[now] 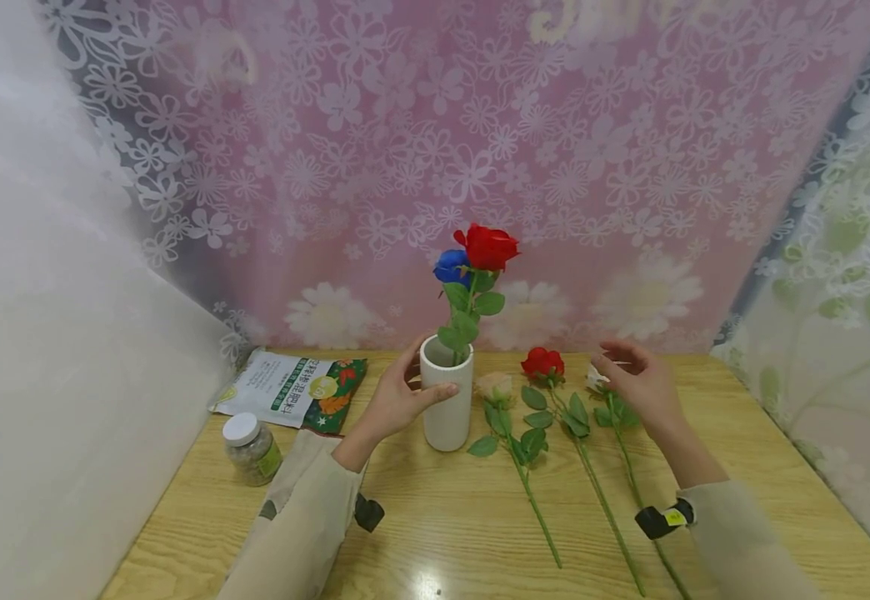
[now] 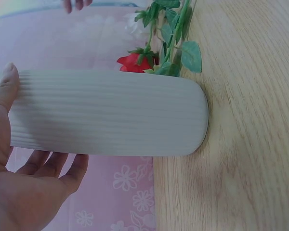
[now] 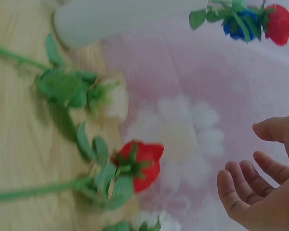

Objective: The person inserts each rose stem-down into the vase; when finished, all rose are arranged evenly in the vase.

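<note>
My left hand (image 1: 397, 402) grips the white ribbed vase (image 1: 447, 417), thumb at its front and fingers behind. The vase stands upright on the table and holds a red rose (image 1: 489, 247) and a blue rose (image 1: 452, 267). My right hand (image 1: 643, 390) is held with loosely bent fingers and nothing in them. In the head view it overlaps a white rose (image 1: 597, 379); the right wrist view shows it apart from the flowers. A second red rose (image 3: 143, 166) and a pale peach rose (image 1: 497, 388) lie between the vase and that hand.
A white and green printed bag (image 1: 292, 390) lies at the back left of the wooden table (image 1: 435, 517). Before it stands a white-lidded jar (image 1: 252, 450). Grey cloth (image 1: 303, 458) lies partly under my left sleeve. A pink flowered curtain (image 1: 405, 167) hangs behind.
</note>
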Tool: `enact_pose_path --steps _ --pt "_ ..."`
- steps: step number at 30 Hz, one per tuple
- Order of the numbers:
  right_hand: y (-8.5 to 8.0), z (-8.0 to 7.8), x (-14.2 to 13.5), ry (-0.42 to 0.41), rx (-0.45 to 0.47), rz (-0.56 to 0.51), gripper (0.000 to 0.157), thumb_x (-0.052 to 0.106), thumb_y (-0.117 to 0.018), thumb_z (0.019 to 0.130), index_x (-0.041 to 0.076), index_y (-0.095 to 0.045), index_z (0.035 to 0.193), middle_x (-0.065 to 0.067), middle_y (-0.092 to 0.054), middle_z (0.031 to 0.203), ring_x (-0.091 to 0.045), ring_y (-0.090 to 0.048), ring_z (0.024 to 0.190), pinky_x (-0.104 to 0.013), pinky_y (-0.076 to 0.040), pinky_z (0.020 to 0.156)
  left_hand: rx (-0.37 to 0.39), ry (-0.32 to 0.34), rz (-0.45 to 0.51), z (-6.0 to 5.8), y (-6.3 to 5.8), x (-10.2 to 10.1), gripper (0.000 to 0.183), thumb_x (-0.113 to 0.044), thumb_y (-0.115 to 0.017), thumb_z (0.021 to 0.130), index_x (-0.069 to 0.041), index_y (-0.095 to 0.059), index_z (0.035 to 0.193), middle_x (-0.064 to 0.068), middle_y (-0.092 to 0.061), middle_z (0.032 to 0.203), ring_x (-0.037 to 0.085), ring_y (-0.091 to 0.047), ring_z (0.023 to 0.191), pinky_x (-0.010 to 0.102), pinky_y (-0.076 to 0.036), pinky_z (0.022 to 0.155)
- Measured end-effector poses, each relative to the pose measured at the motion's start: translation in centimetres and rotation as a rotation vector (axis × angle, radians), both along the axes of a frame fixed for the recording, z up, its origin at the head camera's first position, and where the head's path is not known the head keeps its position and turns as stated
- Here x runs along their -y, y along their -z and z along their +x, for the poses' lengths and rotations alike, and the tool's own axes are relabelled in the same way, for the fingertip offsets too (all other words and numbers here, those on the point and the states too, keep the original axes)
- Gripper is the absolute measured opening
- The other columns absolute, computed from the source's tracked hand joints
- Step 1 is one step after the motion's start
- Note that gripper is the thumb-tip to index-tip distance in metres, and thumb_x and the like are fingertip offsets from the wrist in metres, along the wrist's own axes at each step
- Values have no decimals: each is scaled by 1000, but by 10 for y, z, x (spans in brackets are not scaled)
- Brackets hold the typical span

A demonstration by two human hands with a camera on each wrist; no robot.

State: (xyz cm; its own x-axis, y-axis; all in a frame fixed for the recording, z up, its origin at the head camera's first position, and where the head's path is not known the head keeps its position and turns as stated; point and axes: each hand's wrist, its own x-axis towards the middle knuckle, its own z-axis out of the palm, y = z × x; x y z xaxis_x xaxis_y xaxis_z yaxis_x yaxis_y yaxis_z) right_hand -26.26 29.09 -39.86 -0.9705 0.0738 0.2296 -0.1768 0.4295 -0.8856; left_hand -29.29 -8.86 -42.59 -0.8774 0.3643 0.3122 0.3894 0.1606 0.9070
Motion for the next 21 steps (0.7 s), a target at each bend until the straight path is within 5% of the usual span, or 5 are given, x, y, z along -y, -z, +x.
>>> enact_pose_path --steps 8,21 --pt "20 12 -30 25 41 50 60 39 -68 104 1 -55 148 16 -63 109 4 -66 92 -20 -61 75 -7 -4 -10 1 -1 0 91 -23 -83 94 -30 -30 168 10 -57 150 32 -59 138 58 -50 113" --pt "59 29 -60 -31 151 62 61 29 -67 106 -9 -47 150 -8 -67 118 -1 -71 90 -34 -65 76 -5 -6 -12 1 -1 0 91 -23 -83 94 -30 -30 168 9 -57 150 32 -59 138 58 -49 113"
